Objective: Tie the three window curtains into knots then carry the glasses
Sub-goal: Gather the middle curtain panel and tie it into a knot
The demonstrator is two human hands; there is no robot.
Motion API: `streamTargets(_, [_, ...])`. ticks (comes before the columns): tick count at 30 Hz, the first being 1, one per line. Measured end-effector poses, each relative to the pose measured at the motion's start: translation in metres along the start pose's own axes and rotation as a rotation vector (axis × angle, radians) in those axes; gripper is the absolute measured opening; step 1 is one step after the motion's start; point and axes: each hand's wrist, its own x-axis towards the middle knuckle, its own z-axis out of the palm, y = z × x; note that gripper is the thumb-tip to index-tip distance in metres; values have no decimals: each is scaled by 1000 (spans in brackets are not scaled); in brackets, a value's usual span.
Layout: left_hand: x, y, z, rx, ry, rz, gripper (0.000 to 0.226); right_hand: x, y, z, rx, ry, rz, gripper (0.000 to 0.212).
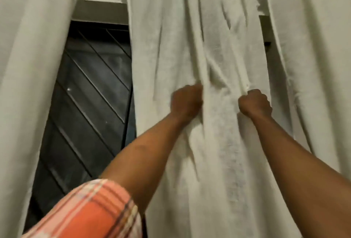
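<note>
Left hand (187,101) and right hand (254,103) both clench bunched folds of the middle curtain (218,146), fingers (265,100) curled tight. Cloth runs above and below the fingers; we judge it light, soft, limp. We'd gather it here into one rope. Glasses unseen.

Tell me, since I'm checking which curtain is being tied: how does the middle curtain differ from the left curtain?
The middle curtain is held by the left hand and the right hand; the left curtain hangs untouched. The middle curtain is bunched into deep folds at each grip; the left curtain falls fairly smooth. Both are white and hanging, with no knot visible.
</note>
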Motion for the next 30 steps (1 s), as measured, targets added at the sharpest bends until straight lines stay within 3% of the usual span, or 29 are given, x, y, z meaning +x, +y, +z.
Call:
streamTargets(5, [-18,-101,-17,-30,168,-392,31,-7,-15,18,22,100,26,38])
streamTargets(10, [-18,-137,-46,31,199,-419,32,-15,-43,35,102,197,24,44])
streamTargets(16, [-14,-154,-66,-97,147,-394,32,-51,-147,60,257,306,-164,33])
streamTargets(20, [-14,-182,-93,-201,165,-395,25,-101,-258,99,379,128,-363,33])
streamTargets(24, [-26,-250,-143,-607,328,-545,40,-164,-352,113,314,-60,-690,33])
streamTargets(26, [-43,-277,-166,-479,282,-551,41,-168,-359,117,242,-158,-748,37])
streamTargets(28, [-56,-285,-182,-310,207,-521,30,-157,-339,126,182,-159,-705,34])
streamTargets(30, [-60,-283,-186,-286,162,-463,27,-147,-307,136,130,-135,-623,30])
